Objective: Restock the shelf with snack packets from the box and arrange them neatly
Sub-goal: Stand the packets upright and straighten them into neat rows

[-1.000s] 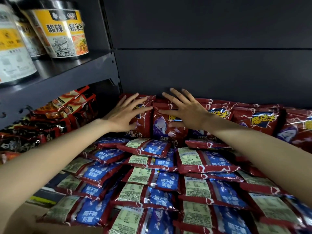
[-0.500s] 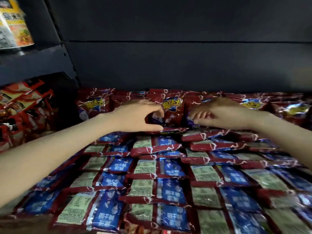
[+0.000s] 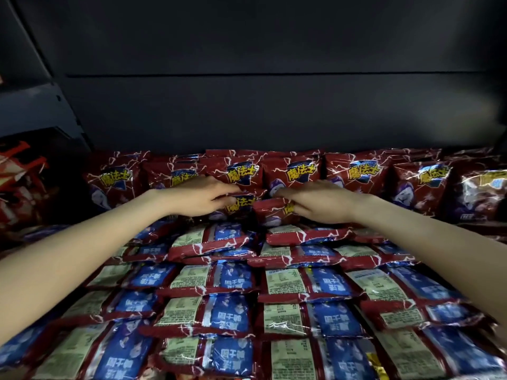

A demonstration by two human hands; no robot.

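Both arms reach deep into a dark metal shelf (image 3: 247,111), at work on the arranging step. The left hand (image 3: 197,197) and right hand (image 3: 321,201) meet near the centre, at twelve o'clock from the viewer, each with fingers curled, pinching a glossy dark-red foil snack packet: one (image 3: 241,205) under the left fingertips, another (image 3: 270,212) under the right. Behind them stands an upright row of matching packets (image 3: 362,174) marked 魔法士 in yellow. Flat packets (image 3: 230,281), backs up (blue and pale-green label panels, print too small to read), fill the foreground. Next, probably, the two need standing squarely against the row. No box is visible.
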